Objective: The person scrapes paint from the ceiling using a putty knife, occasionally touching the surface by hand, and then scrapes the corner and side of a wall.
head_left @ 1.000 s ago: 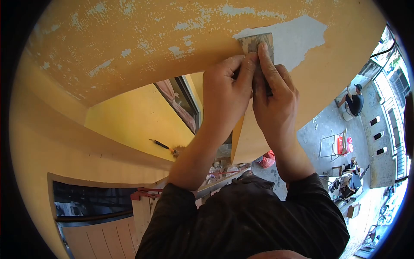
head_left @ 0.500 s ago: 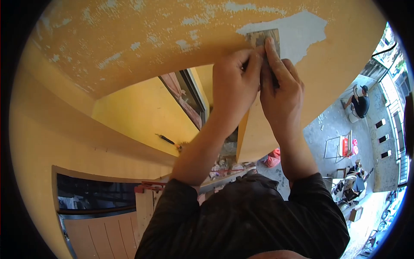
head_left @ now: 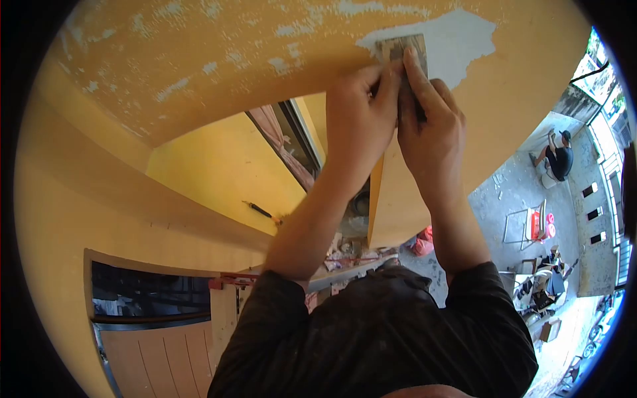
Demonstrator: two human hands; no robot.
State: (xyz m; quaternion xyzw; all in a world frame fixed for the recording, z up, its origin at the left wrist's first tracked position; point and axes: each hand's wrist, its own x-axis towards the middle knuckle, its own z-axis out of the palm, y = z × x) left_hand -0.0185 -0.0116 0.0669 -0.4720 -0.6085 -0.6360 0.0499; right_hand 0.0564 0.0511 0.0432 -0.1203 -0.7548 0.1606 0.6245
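Overhead, a scraper (head_left: pixel 402 48) with a flat, stained metal blade rests against the orange painted surface (head_left: pixel 219 86). Its blade overlaps the left part of a bare whitish patch (head_left: pixel 458 46) with ragged edges. My right hand (head_left: pixel 434 116) is closed round the scraper's handle, one finger stretched along the blade. Close beside it, my left hand (head_left: pixel 361 109) is also closed on the scraper, with fingers and thumb near the base of the blade. Most of the handle is hidden by the hands.
Below left, a dark-handled tool (head_left: pixel 262 211) lies on a yellow ledge. A wooden ladder-like frame (head_left: pixel 229 312) stands beside me. Down at right, a person (head_left: pixel 559 159) sits by a wall, near a folding chair (head_left: pixel 531 225) and cluttered items (head_left: pixel 547 285).
The whole view has shifted slightly, carrying the patch and scraper a little up and left. Both hands keep their hold; any slide of the blade over the surface is too small to tell.
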